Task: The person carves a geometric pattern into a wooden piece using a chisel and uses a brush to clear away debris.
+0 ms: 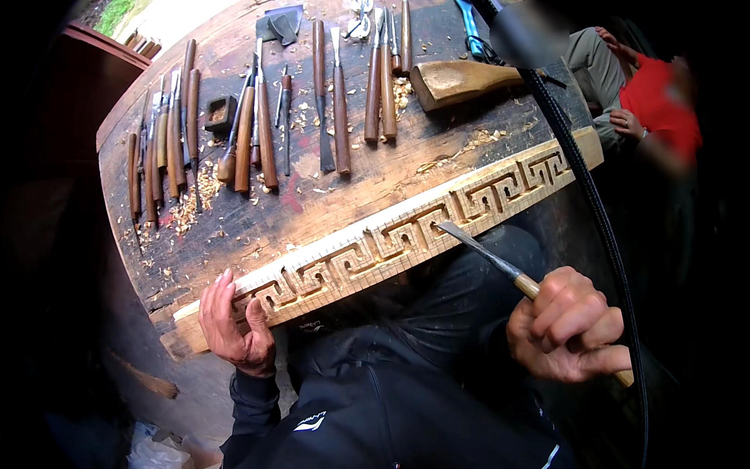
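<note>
A long pale wooden board [367,264] carved with a stepped fret pattern lies slantwise along the near edge of the workbench. My left hand [234,324] rests on its left end, fingers stretched out together across the wood and thumb apart. In my right hand [569,327], closed around the wooden handle, is a chisel [494,260] with a long metal blade. Its tip meets or hovers just over the carved grooves right of the board's middle; contact cannot be made out. Pencil grid lines mark the board's face.
On the worn bench [312,207] lie several chisels and gouges [246,141], a wooden mallet [461,82], a small dark square block [221,114] and shavings [199,203]. A black braided cable [586,180] hangs at the right. Beyond it sits a person in red [660,109].
</note>
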{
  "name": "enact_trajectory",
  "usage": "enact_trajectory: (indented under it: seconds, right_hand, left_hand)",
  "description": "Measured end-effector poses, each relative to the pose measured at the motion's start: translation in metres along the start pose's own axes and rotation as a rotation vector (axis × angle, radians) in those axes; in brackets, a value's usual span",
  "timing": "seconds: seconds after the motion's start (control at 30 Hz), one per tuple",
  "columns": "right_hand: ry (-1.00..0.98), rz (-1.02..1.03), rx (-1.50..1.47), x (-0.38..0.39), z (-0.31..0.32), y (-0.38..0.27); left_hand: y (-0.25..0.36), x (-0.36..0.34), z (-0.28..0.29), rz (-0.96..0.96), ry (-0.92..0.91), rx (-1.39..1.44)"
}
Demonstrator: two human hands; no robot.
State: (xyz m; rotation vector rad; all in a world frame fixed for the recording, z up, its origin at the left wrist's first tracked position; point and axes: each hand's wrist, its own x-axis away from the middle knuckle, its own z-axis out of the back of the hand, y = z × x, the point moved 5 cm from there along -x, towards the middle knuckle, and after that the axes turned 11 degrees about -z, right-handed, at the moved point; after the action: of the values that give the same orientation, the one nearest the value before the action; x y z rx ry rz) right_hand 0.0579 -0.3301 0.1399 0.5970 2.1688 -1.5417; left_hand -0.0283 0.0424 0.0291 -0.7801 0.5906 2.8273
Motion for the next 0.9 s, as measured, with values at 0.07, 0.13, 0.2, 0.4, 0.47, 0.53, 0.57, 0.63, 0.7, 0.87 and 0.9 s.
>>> enact_trajectory:
  seconds: [0.07, 0.13, 0.2, 0.4, 0.47, 0.53, 0.57, 0.63, 0.7, 0.87, 0.9]
  right_hand:
    - [-0.003, -0.036, -0.046, 0.0, 0.002, 0.002]
    - [0.0, -0.059, -0.042, -0.002, 0.008, -0.002]
    - [0.053, -0.014, -0.055, 0.003, 0.011, 0.001]
    - [0.041, -0.12, -0.069, -0.003, -0.012, 0.019]
    - [0.043, -0.163, -0.034, -0.001, -0.013, 0.012]
    - [0.083, -0.17, -0.031, 0.004, -0.01, 0.008]
    - [0.091, -0.172, -0.026, 0.004, -0.009, 0.005]
    - [0.078, -0.105, 0.009, 0.006, -0.014, -0.001]
    - [0.048, -0.037, 0.016, 0.005, -0.019, -0.003]
    - [-0.022, -0.034, -0.06, 0.009, -0.03, 0.003]
    - [-0.032, -0.038, -0.072, 0.009, -0.03, 0.005]
  left_hand:
    - [-0.009, 0.004, 0.003, 0.016, -0.03, -0.054]
    - [-0.014, 0.001, -0.002, -0.011, -0.085, -0.085]
    - [-0.017, 0.003, 0.0, -0.019, -0.098, -0.114]
    - [-0.032, 0.023, -0.007, -0.028, -0.048, -0.087]
    - [-0.024, 0.016, -0.008, -0.014, -0.038, -0.052]
    - [-0.022, 0.016, -0.011, -0.01, -0.035, -0.051]
    - [-0.022, 0.014, -0.015, -0.007, -0.031, -0.056]
    - [-0.024, 0.014, -0.017, -0.063, -0.009, -0.088]
    - [-0.027, 0.015, -0.018, -0.078, -0.01, -0.103]
    - [-0.025, 0.007, -0.015, -0.071, -0.037, -0.068]
    - [-0.023, 0.008, -0.013, -0.052, -0.022, -0.076]
